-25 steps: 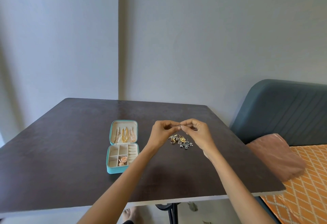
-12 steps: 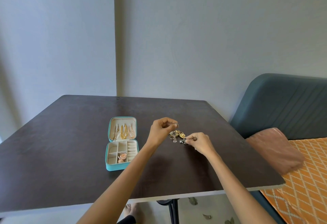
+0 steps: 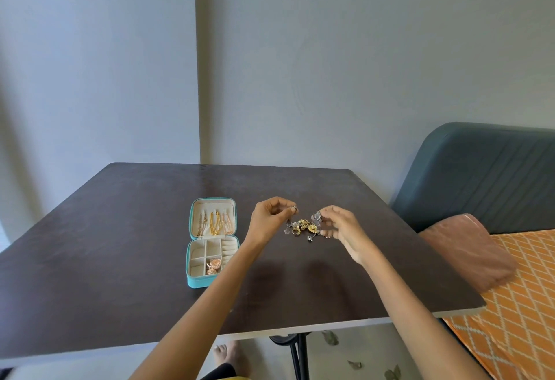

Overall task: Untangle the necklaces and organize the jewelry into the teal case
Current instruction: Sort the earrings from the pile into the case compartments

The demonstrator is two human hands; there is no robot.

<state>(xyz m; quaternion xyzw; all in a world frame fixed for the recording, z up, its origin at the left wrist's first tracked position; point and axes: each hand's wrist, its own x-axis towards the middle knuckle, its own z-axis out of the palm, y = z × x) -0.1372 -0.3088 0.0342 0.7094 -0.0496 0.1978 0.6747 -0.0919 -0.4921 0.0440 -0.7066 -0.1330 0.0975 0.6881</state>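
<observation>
Both hands pinching, left hand (image 3: 271,219) ring (image 3: 294,207), right hand (image 3: 342,228) perhaps earring (image 3: 317,216).

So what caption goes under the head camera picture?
Two hands, left hand and right hand, each pinch a small piece above the jewelry pile beside the open teal case.

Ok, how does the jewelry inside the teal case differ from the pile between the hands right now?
The chains in the teal case hang in separate rows in its upright lid, while the pile lies clumped on the dark table. The rose-gold pieces fill one compartment; the pile lies loose. Nothing touches the cased pieces; the left hand and right hand each pinch a small piece over the pile. Both groups include gold-toned items.
</observation>
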